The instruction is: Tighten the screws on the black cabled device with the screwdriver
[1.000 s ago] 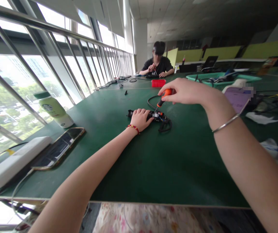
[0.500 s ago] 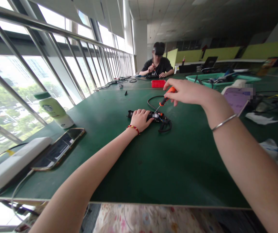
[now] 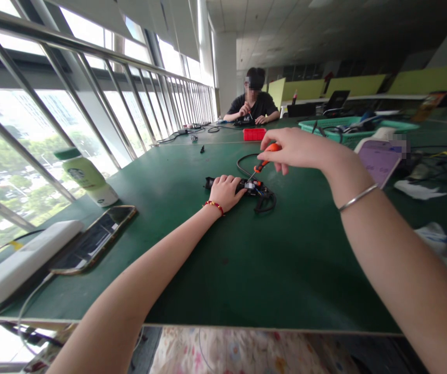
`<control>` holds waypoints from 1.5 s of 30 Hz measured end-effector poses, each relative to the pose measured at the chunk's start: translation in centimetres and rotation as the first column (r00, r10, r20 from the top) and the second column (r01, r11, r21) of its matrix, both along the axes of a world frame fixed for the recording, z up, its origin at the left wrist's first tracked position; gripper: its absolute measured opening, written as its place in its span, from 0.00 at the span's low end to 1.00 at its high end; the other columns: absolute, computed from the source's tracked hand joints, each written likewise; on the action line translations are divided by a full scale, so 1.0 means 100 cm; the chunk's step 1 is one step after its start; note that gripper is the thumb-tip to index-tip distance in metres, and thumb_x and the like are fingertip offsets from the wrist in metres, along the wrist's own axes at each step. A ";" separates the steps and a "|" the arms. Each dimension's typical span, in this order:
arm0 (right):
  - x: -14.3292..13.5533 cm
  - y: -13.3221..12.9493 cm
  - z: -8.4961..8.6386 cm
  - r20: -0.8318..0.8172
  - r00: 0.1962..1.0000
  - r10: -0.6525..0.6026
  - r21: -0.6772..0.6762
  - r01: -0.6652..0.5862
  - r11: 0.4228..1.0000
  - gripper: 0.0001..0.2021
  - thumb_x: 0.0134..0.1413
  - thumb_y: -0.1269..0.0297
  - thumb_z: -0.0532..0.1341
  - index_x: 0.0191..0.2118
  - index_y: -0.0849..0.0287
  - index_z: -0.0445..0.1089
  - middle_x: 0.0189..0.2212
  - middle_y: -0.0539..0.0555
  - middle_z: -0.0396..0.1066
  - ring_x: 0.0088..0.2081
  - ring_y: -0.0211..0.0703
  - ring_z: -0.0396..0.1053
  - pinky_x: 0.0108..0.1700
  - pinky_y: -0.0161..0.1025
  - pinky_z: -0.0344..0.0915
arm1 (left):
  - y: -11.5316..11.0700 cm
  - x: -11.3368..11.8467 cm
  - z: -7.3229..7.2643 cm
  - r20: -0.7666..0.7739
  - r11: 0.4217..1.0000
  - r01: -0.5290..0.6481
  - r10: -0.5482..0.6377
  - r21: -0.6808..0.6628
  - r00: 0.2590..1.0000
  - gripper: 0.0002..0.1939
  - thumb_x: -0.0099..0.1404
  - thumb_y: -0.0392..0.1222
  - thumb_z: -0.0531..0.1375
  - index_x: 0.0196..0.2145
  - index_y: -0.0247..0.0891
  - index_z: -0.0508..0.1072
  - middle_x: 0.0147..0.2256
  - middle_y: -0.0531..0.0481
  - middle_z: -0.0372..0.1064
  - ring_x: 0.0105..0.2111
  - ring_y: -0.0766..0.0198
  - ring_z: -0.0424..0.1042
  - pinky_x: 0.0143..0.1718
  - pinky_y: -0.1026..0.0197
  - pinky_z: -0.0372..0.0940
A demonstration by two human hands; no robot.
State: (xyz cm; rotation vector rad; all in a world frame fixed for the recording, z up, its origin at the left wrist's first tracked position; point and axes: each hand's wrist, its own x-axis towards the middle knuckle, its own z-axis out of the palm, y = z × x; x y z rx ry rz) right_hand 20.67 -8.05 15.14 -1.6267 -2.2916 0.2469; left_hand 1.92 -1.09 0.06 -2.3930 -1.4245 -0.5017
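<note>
A black tool-like device with exposed wires and a metal part (image 3: pixel 251 185) lies on the green table (image 3: pixel 227 280). My left hand (image 3: pixel 225 192) is closed over its dark body and presses it against the tabletop. In my right hand (image 3: pixel 286 148) is an orange and black screwdriver (image 3: pixel 261 165), gripped by the handle. Its shaft slants down to the left, and the tip meets the device near the metal part; the exact contact point is too small to make out. A black cable loops behind and beside the device.
Left are a green-capped bottle (image 3: pixel 87 176), a phone (image 3: pixel 94 241) and a white power strip (image 3: pixel 28 262). A red tray (image 3: pixel 253 135) stands ahead, with a co-worker (image 3: pixel 252 98) beyond. Right are a teal basket (image 3: pixel 344 136), a purple phone (image 3: pixel 377 158) and tissue (image 3: pixel 420 190). A small black piece (image 3: pixel 202 149) lies ahead.
My right hand has shifted slightly left and down with the screwdriver, whose handle has turned a little. My left hand and the device stay in place.
</note>
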 end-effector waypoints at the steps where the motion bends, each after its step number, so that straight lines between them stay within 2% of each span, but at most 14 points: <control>1: 0.000 0.001 0.000 -0.001 1.000 0.002 0.020 -0.002 1.000 0.15 0.53 0.55 0.59 0.45 0.56 0.65 0.26 0.51 0.73 0.26 0.42 0.70 0.31 0.39 0.61 | 0.000 0.000 0.000 0.000 1.000 0.000 0.000 0.000 1.000 0.21 0.68 0.55 0.49 0.50 0.40 0.69 0.46 0.44 0.69 0.48 0.53 0.64 0.50 0.52 0.57; 3: 0.001 0.002 0.000 0.007 1.000 0.008 0.055 -0.008 0.998 0.16 0.51 0.57 0.60 0.46 0.55 0.64 0.30 0.51 0.74 0.28 0.42 0.71 0.31 0.39 0.61 | 0.001 -0.001 -0.001 0.001 1.000 0.004 -0.004 0.003 1.000 0.21 0.68 0.55 0.50 0.50 0.41 0.69 0.46 0.44 0.69 0.48 0.53 0.64 0.50 0.52 0.57; 5: 0.001 0.001 0.000 0.021 1.000 0.020 0.047 -0.021 0.999 0.14 0.52 0.57 0.60 0.44 0.54 0.65 0.29 0.51 0.74 0.29 0.43 0.71 0.31 0.39 0.61 | 0.002 -0.001 -0.001 0.005 1.000 0.008 -0.008 0.005 1.000 0.21 0.68 0.55 0.50 0.51 0.40 0.69 0.46 0.44 0.69 0.48 0.53 0.64 0.50 0.52 0.57; 8: -0.002 -0.003 0.001 0.057 0.998 0.020 -0.044 -0.018 0.999 0.12 0.55 0.53 0.57 0.35 0.56 0.68 0.21 0.51 0.71 0.26 0.42 0.70 0.32 0.40 0.61 | 0.002 -0.001 -0.001 0.011 1.000 0.006 -0.006 0.000 1.000 0.21 0.68 0.55 0.50 0.50 0.40 0.69 0.46 0.44 0.70 0.48 0.52 0.64 0.50 0.52 0.57; 10: -0.005 -0.005 0.002 0.085 0.996 -0.002 -0.097 0.011 0.995 0.17 0.56 0.49 0.54 0.28 0.57 0.68 0.16 0.50 0.68 0.22 0.41 0.68 0.33 0.40 0.62 | 0.002 -0.001 -0.001 0.016 1.000 0.004 -0.004 -0.003 1.000 0.21 0.68 0.54 0.50 0.50 0.40 0.69 0.46 0.44 0.70 0.48 0.52 0.64 0.50 0.52 0.57; 13: -0.009 -0.007 0.002 0.087 0.996 -0.034 -0.116 0.044 0.992 0.21 0.57 0.45 0.52 0.25 0.57 0.66 0.12 0.50 0.65 0.19 0.40 0.66 0.33 0.40 0.62 | 0.002 -0.001 -0.001 0.024 1.000 0.008 -0.008 0.001 1.000 0.21 0.68 0.54 0.50 0.49 0.40 0.70 0.46 0.44 0.70 0.48 0.52 0.64 0.49 0.52 0.58; 17: -0.011 -0.005 -0.001 0.042 0.999 -0.001 -0.069 0.004 0.998 0.21 0.59 0.47 0.50 0.27 0.57 0.67 0.13 0.50 0.66 0.19 0.39 0.66 0.33 0.40 0.63 | 0.003 -0.001 -0.003 0.027 1.000 0.015 -0.015 0.004 1.000 0.21 0.67 0.55 0.50 0.50 0.41 0.69 0.46 0.44 0.70 0.48 0.52 0.64 0.50 0.51 0.57; 22: -0.007 -0.001 -0.001 0.030 0.998 0.058 -0.048 -0.056 0.997 0.09 0.54 0.58 0.56 0.38 0.54 0.69 0.20 0.49 0.71 0.24 0.41 0.70 0.32 0.39 0.63 | 0.002 -0.001 -0.002 0.022 1.000 0.008 -0.008 0.003 1.000 0.21 0.67 0.55 0.50 0.50 0.41 0.69 0.46 0.45 0.70 0.48 0.53 0.64 0.50 0.52 0.57; 27: -0.003 0.002 -0.002 0.061 0.997 0.044 -0.027 -0.043 0.999 0.13 0.49 0.63 0.58 0.43 0.53 0.68 0.23 0.49 0.72 0.26 0.43 0.71 0.31 0.39 0.62 | 0.001 -0.001 0.000 0.017 1.000 0.004 -0.004 0.001 1.000 0.21 0.68 0.54 0.50 0.49 0.40 0.70 0.46 0.44 0.70 0.47 0.52 0.64 0.49 0.52 0.58; 33: -0.005 0.002 -0.001 0.047 0.998 0.052 -0.110 -0.046 0.993 0.10 0.54 0.56 0.57 0.39 0.53 0.69 0.22 0.50 0.72 0.26 0.43 0.70 0.33 0.40 0.62 | 0.002 0.000 -0.001 0.008 1.000 -0.003 0.003 0.015 1.000 0.21 0.68 0.54 0.50 0.49 0.41 0.69 0.45 0.44 0.70 0.47 0.53 0.65 0.49 0.52 0.58; 38: -0.009 0.001 -0.001 0.050 0.997 0.066 -0.182 -0.056 0.982 0.20 0.59 0.45 0.50 0.37 0.55 0.69 0.19 0.49 0.69 0.20 0.39 0.67 0.31 0.39 0.61 | 0.001 0.000 0.000 0.011 1.000 -0.006 0.006 0.013 1.000 0.20 0.68 0.54 0.50 0.48 0.40 0.70 0.45 0.44 0.70 0.47 0.52 0.65 0.49 0.52 0.58; 42: -0.009 0.003 -0.002 0.045 0.998 0.053 -0.165 -0.045 0.985 0.22 0.60 0.44 0.47 0.39 0.55 0.68 0.17 0.49 0.67 0.18 0.38 0.64 0.28 0.38 0.59 | 0.000 0.000 0.001 0.010 1.000 -0.007 0.007 0.004 1.000 0.20 0.68 0.54 0.50 0.49 0.40 0.70 0.46 0.44 0.70 0.48 0.52 0.65 0.49 0.52 0.58; 45: -0.009 0.005 -0.002 0.028 0.997 0.072 -0.172 -0.066 0.983 0.20 0.60 0.45 0.48 0.37 0.55 0.67 0.18 0.49 0.68 0.18 0.38 0.65 0.30 0.38 0.60 | 0.000 0.001 0.000 0.004 1.000 -0.006 0.006 0.010 1.000 0.20 0.68 0.54 0.50 0.49 0.40 0.70 0.46 0.45 0.70 0.48 0.52 0.65 0.49 0.52 0.58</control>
